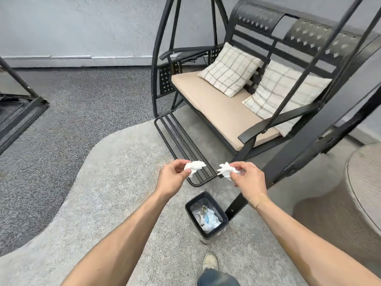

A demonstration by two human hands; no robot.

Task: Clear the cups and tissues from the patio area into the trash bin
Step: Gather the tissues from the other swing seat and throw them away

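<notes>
A black metal swing bench (257, 83) with a beige cushion stands on the pale grey rug (115, 182). Near its footrest, a black rectangular trash bin (190, 215) holds crumpled tissues. Above the rug, the left hand (175, 176) pinches one crumpled white tissue (194, 166); the right hand (247, 180) pinches another (225, 170).

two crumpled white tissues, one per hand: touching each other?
Apart. Head view: dark swing footrest shows in the gap between the left hand's crumpled white tissue and the right hand's crumpled white tissue.
</notes>
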